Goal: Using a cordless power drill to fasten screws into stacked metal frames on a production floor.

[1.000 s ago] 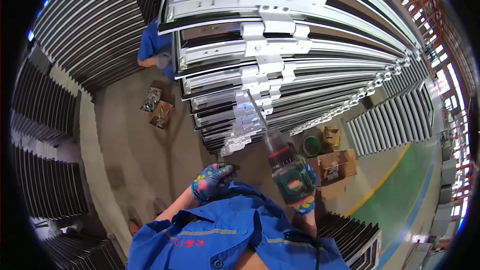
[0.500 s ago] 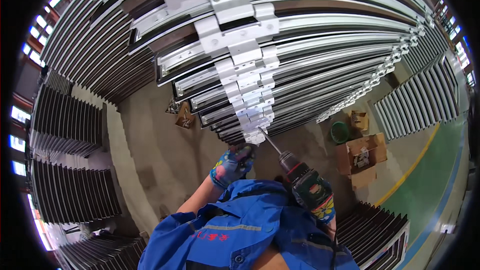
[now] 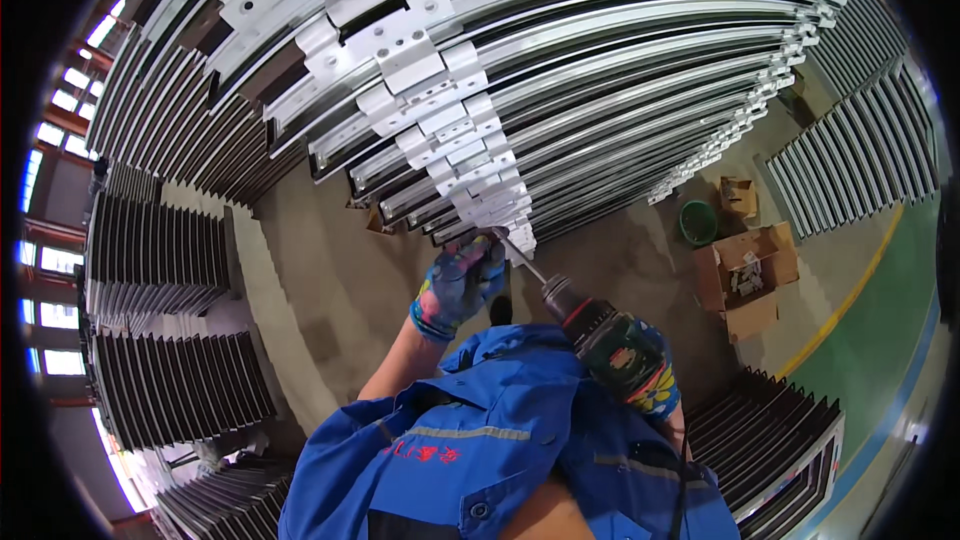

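Note:
My right hand (image 3: 657,395), in a flowered glove, grips a dark green and black power drill (image 3: 610,345) with a red ring. Its long thin bit (image 3: 527,262) points away from me and to the left, toward the near end of a row of white metal hinges (image 3: 470,180). The hinges sit on the edges of stacked metal frames (image 3: 640,70). My left hand (image 3: 460,282), gloved too, has its fingers bunched together close to the bit's tip, beside the nearest hinges. What those fingers hold, if anything, is too small to make out.
On the floor at the right stand an open cardboard box (image 3: 712,280) with small metal parts inside, a green bucket (image 3: 698,223) and a smaller carton (image 3: 738,197). Stacks of dark frames (image 3: 180,390) line the left. Another frame stack (image 3: 770,440) stands close by my right side.
My left hand has moved forward, up to the bit's tip. The drill has shifted slightly to the left and forward. The whole view has turned, so the hinge row now slants more.

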